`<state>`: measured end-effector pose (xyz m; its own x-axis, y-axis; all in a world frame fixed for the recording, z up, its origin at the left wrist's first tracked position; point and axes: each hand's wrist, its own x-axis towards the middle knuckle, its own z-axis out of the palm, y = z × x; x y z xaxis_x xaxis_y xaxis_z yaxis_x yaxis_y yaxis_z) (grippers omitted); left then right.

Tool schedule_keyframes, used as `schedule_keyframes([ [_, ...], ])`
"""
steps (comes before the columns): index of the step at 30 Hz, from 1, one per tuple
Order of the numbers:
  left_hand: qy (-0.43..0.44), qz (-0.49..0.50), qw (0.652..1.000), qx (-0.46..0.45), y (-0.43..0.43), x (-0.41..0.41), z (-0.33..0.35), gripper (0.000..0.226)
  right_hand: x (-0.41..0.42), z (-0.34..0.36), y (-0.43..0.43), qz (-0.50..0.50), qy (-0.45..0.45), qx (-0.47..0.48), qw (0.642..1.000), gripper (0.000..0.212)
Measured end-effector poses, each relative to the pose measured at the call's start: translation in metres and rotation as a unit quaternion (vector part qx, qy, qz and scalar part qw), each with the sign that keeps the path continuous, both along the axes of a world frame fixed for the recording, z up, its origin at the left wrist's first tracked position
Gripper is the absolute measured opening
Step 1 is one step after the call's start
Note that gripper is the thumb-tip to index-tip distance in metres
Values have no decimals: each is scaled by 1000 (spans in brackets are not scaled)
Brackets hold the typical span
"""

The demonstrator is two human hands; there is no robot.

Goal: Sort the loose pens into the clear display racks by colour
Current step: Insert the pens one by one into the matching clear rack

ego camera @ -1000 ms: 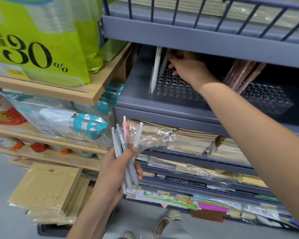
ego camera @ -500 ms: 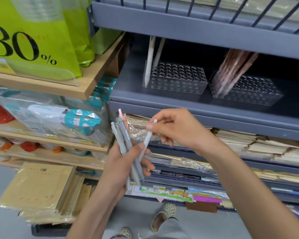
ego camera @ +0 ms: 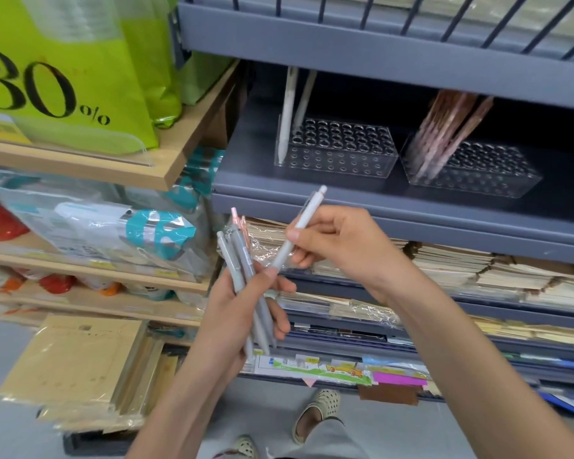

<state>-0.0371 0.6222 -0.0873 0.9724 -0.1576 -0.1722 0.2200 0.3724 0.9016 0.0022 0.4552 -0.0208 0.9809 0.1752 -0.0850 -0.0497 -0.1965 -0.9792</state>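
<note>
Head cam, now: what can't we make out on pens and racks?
Head view:
- Grey pen bundle in the left hand: count unclear; pens overlap under the grip.
- Pink pens behind it: only tips show.
- Brownish pens in the right clear perforated rack: blurred, tops hidden by the upper grey shelf.
- Pale grey pen in the right hand: any print too small.

The left forearm rises from the bottom centre of the frame to the left hand, just left of centre, whose fingers and thumb curl round a bundle of pens held nearly upright. The right forearm enters from the lower right corner. The right hand, at centre and slightly higher, pinches one pale pen with its thumb, the other fingers curled.
</note>
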Motion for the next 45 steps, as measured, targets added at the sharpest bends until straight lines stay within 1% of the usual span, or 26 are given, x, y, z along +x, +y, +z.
schedule_keyframes([
  [3,1,-5,1000,5,7,0,1,36,17,18,-4,-82,-55,34,995,7],
  [5,25,0,1000,6,11,0,-1,33,35,32,-9,-152,-98,78,980,5],
  [7,54,4,998,-8,15,-1,-4,29,55,42,-12,-201,-144,109,963,4],
  [9,68,5,997,-24,19,-1,-5,21,75,46,-14,-238,-175,116,948,5],
  [11,69,4,997,-29,22,0,-6,13,94,46,-14,-261,-186,81,944,5],
  [13,64,6,998,-24,25,2,-8,11,110,46,-14,-273,-173,27,946,6],
  [15,59,8,998,-27,28,3,-10,12,122,47,-11,-284,-158,-33,945,21],
  [16,60,9,998,-31,29,3,-10,12,127,47,-8,-284,-154,-62,944,24],
  [17,61,11,997,-35,31,2,-10,14,132,47,-6,-279,-154,-96,943,21],
  [18,63,12,997,-38,32,2,-11,15,135,47,-4,-269,-159,-139,940,12],
  [19,64,14,997,-38,33,1,-11,15,137,48,-2,-260,-168,-179,934,7],
  [20,64,16,997,-38,34,1,-12,14,140,47,0,-257,-175,-205,928,15],
  [21,63,18,997,-37,34,0,-13,13,141,47,2,-257,-179,-211,926,20],
  [23,61,22,997,-35,36,-1,-14,11,142,47,4,-264,-189,-192,926,22],
  [27,57,26,998,-28,38,-2,-15,11,142,46,6,-263,-205,-186,924,6],
  [29,54,23,998,-20,39,-2,-15,12,144,44,5,-263,-203,-192,924,5],
  [32,47,17,999,-10,38,-3,-15,13,146,42,6,-260,-198,-206,922,6],
  [35,43,14,999,-8,39,-3,-14,14,147,42,4,-258,-193,-199,926,12],
  [37,37,14,999,-4,40,-4,-15,17,146,41,1,-256,-187,-192,929,12],
  [38,33,16,999,-3,40,-4,-15,19,143,41,0,-257,-189,-185,930,7],
  [39,29,20,999,-4,40,-4,-15,20,138,41,0,-263,-193,-170,930,8],
  [41,21,25,999,-11,40,-4,-15,21,118,41,1,-276,-200,-101,935,17],
  [42,18,26,999,-13,39,-5,-14,21,104,40,3,-258,-193,-63,944,18],
  [43,15,25,999,-15,39,-5,-13,20,87,37,5,-219,-179,-42,958,17],
  [45,8,23,1000,-16,37,-5,-11,16,55,29,9,-104,-139,-66,983,13],
])
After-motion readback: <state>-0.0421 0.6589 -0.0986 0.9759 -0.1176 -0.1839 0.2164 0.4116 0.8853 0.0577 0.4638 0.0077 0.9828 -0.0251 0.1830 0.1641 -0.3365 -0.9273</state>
